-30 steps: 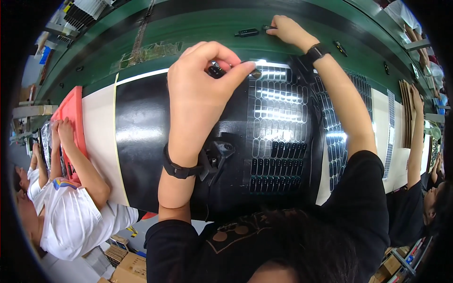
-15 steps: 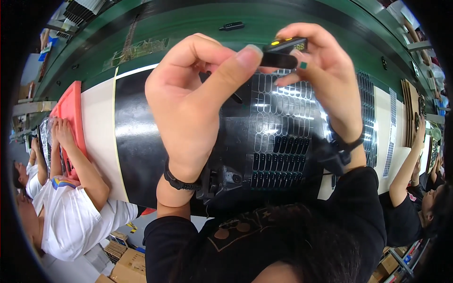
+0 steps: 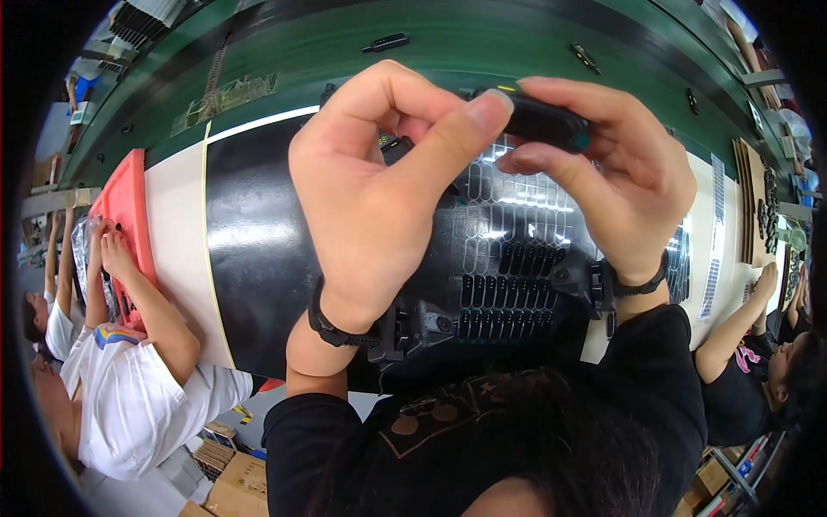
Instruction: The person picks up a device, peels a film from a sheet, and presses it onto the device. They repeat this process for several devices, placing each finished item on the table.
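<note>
Both of my hands are raised over the black work mat, closed around a small black oblong device [image 3: 544, 123]. The left hand [image 3: 370, 189] pinches its left end between thumb and bent fingers. At the other end my right hand [image 3: 633, 164] grips it, with thumb below and index finger along the top edge. A yellow patch shows on the top edge and a green tip at the right end. Behind my left fingers, a dark piece with lit digits [image 3: 392, 142] shows partly; whether I hold it, I cannot tell. Below lies a clear sheet [image 3: 508, 211] of oval outlines, with black oval pieces [image 3: 508, 295] in its lower rows.
Beyond the mat [image 3: 250, 250] runs a green conveyor belt [image 3: 482, 39] carrying several black devices [image 3: 385, 43]. A red tray [image 3: 129, 198] stands at left beside a person in white [image 3: 164, 396]. Another person in black [image 3: 741, 379] works at right, near stacked cardboard [image 3: 745, 207].
My right hand has moved right and down, now gripping the device lengthwise. My left hand has shifted slightly right. On the belt, a device has moved left, and another shows near the top right.
</note>
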Motion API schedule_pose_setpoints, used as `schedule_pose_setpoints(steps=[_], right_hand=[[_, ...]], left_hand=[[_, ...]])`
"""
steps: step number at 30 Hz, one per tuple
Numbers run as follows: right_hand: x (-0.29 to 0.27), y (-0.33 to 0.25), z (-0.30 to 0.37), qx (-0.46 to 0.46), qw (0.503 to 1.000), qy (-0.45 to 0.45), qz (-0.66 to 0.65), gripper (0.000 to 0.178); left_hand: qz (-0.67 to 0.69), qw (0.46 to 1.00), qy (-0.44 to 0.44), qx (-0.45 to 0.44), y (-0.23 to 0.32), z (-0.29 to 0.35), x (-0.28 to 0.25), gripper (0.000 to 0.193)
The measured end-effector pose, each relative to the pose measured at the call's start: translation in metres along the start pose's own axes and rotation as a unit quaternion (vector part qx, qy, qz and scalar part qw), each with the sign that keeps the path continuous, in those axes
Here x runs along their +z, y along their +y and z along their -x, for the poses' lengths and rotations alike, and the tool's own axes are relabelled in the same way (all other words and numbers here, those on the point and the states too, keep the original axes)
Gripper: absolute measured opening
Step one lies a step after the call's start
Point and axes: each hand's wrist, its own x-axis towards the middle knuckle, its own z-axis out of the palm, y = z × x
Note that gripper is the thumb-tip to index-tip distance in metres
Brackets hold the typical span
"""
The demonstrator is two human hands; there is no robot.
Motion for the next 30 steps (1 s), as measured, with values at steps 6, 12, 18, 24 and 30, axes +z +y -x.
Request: schedule_pose_setpoints(steps=[6, 12, 18, 24, 30], right_hand=[[0.000, -0.003, 0.001, 0.001, 1.000, 0.015, 0.022, 0.032], [-0.002, 0.003, 0.005, -0.021, 0.999, 0.016, 0.040, 0.030], [0.001, 0.014, 0.002, 0.047, 0.997, 0.001, -0.060, 0.024], [0.002, 0.040, -0.019, 0.159, 0.975, -0.040, -0.152, 0.021], [0.004, 0.069, -0.038, 0.168, 0.965, -0.100, -0.175, 0.021]], left_hand=[[-0.033, 0.999, 0.012, 0.032, -0.004, 0.001, 0.005, 0.010], [-0.181, 0.981, 0.009, 0.063, -0.004, 0.001, 0.008, 0.011], [-0.077, 0.982, -0.106, -0.134, -0.023, -0.021, -0.010, 0.013], [-0.134, 0.985, -0.055, -0.091, -0.050, -0.030, -0.016, 0.018], [-0.209, 0.968, -0.018, -0.134, -0.059, -0.041, -0.022, 0.023]])
